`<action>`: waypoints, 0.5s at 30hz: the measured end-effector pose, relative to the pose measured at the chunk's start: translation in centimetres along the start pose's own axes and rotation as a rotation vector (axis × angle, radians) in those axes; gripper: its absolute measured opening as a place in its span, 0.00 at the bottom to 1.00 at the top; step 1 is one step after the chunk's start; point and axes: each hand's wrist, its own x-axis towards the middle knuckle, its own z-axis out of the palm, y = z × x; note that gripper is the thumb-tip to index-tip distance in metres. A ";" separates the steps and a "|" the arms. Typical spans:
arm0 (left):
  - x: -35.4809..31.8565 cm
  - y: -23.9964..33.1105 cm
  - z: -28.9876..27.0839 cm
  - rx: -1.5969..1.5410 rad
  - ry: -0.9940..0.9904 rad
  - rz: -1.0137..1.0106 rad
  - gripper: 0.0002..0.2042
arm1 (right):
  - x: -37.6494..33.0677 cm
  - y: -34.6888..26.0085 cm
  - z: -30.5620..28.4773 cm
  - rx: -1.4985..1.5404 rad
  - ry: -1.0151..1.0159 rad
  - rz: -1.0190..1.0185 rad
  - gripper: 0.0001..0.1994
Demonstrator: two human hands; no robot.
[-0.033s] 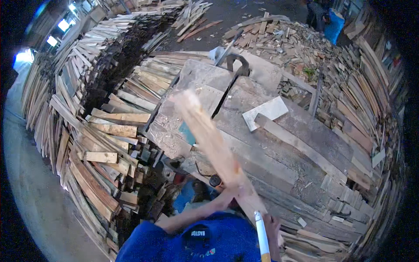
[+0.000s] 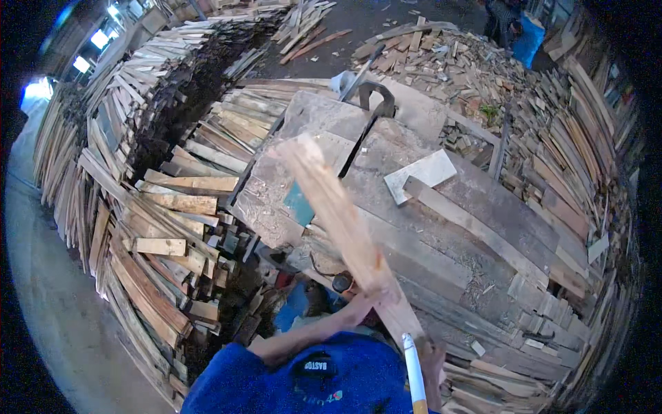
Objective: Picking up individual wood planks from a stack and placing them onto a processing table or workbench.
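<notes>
At 6 o'clock, left hand [image 2: 369, 298] clamped on near end of long plank [image 2: 338, 214]; plank tilts up toward 12 over saw table [image 2: 441, 228], likely for control. Right hand [image 2: 433, 353] beside plank's lower end, grip unclear. Stacked boards [image 2: 172, 200] at 9 o'clock.

Wooden plank [image 2: 345, 221] motion-blurred, right hand [image 2: 433, 355] partly hidden behind it
</notes>
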 end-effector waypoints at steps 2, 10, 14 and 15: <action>0.8 -0.6 0.1 -0.106 -0.033 -0.019 0.26 | -3.5 6.2 -0.4 0.825 0.263 0.337 0.30; -1.9 -4.0 2.4 -0.014 -0.101 -0.157 0.28 | -7.3 6.6 3.3 1.417 0.493 0.719 0.27; -2.2 -2.9 1.5 0.065 -0.069 -0.188 0.32 | -6.5 1.9 5.0 1.366 0.305 0.680 0.25; -1.4 -2.0 0.8 0.282 0.044 -0.089 0.33 | -5.9 0.2 5.3 1.339 0.232 0.649 0.25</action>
